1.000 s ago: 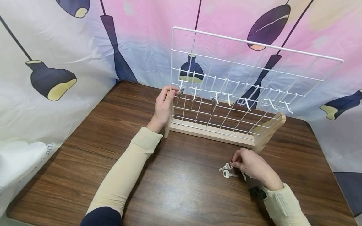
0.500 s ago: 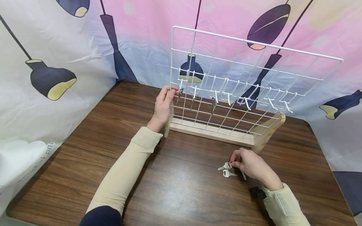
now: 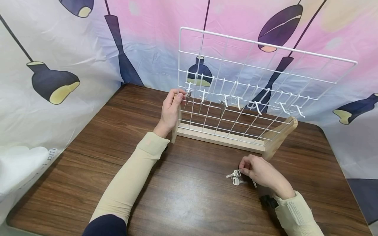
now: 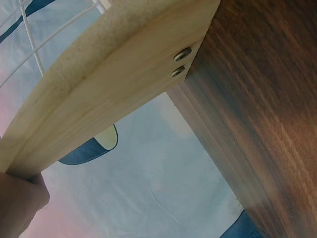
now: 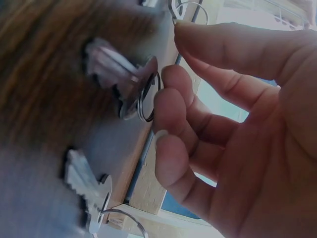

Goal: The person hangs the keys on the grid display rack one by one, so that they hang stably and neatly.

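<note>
Loose keys [image 3: 236,181] lie on the brown tabletop [image 3: 183,193], at about 4 to 5 o'clock from the middle of the head view. Two sit at 9 o'clock from the right hand [image 3: 263,174], close together; another pokes out at 6 o'clock, just under the palm. Right hand is grasping: thumb and index finger pinch a key ring [image 5: 174,9], other fingers bent beside a second ring [image 5: 140,105] nearer mid-frame in the right wrist view. Which key goes with the pinched ring, cannot tell. Third key [image 5: 88,186] at 7 to 8 o'clock in that view, own ring attached.

Left hand [image 3: 170,110], at 10 o'clock from the right, grips the rack's left wooden end piece [image 4: 94,84] near its top, thumb on the near side. Two screws [image 4: 182,54] show in that wood.

White wire grid [image 3: 251,126] rises from the wooden base [image 3: 221,139], 12 o'clock of the loose keys. White hooks [image 3: 258,108] run across it; hanging keys [image 3: 222,110] on the three at the 9 o'clock end.

Lamp-print cloth [image 3: 159,39] behind. Beige sleeves [image 3: 127,183] on both forearms, black strap piece [image 3: 269,201] at the right wrist.
</note>
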